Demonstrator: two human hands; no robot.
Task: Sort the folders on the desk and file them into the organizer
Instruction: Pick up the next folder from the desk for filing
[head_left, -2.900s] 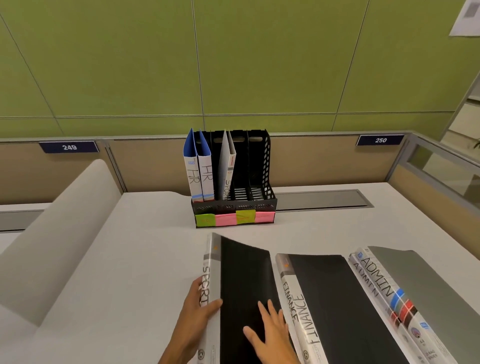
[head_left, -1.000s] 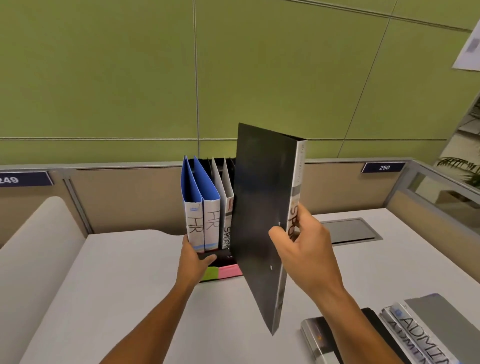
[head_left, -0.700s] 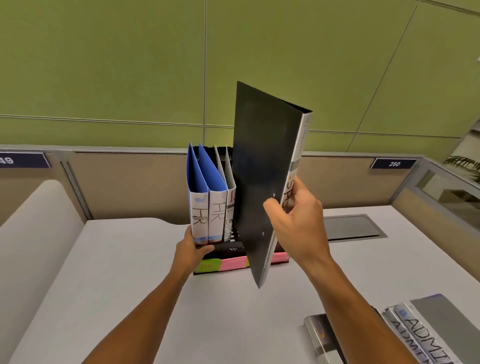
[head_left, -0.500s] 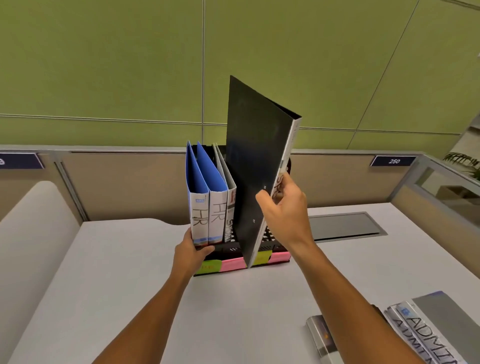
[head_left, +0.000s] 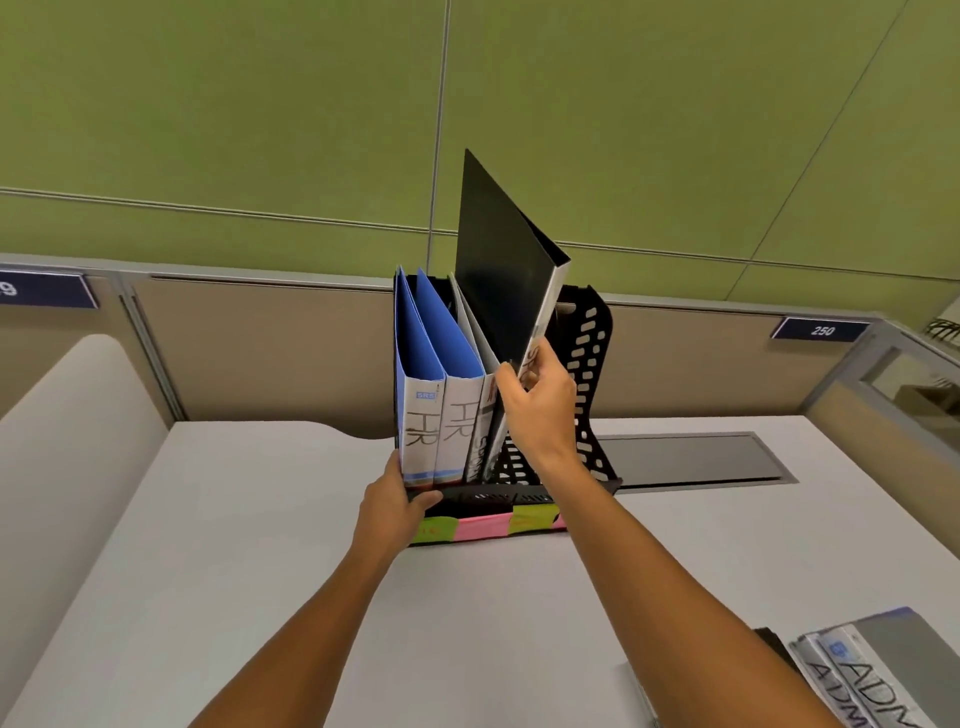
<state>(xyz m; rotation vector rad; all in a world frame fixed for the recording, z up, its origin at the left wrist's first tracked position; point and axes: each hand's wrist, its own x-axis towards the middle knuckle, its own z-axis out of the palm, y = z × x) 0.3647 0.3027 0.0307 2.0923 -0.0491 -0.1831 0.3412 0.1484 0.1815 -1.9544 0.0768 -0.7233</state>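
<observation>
A black mesh organizer (head_left: 589, 364) stands at the back of the desk with coloured sticky notes (head_left: 480, 526) along its front. Two blue HR folders (head_left: 434, 358) fill its left slots, and a grey SPORT folder (head_left: 475, 447) stands beside them. My right hand (head_left: 535, 400) grips a black folder (head_left: 501, 280) by its grey spine. That folder is tilted, with its lower end inside the organizer next to the grey SPORT folder. My left hand (head_left: 392, 506) holds the organizer's front left corner. Grey ADMIN folders (head_left: 862, 675) lie at the desk's near right.
The white desk (head_left: 260, 545) ends at a beige partition (head_left: 260, 343) under a green wall. A grey cable tray (head_left: 691, 460) is set into the desk right of the organizer. A curved white divider (head_left: 67, 415) rises on the left. A glass panel stands at far right.
My right hand has carried the black folder forward and lowered its bottom end into the organizer. My left hand has stayed on the organizer's front left corner.
</observation>
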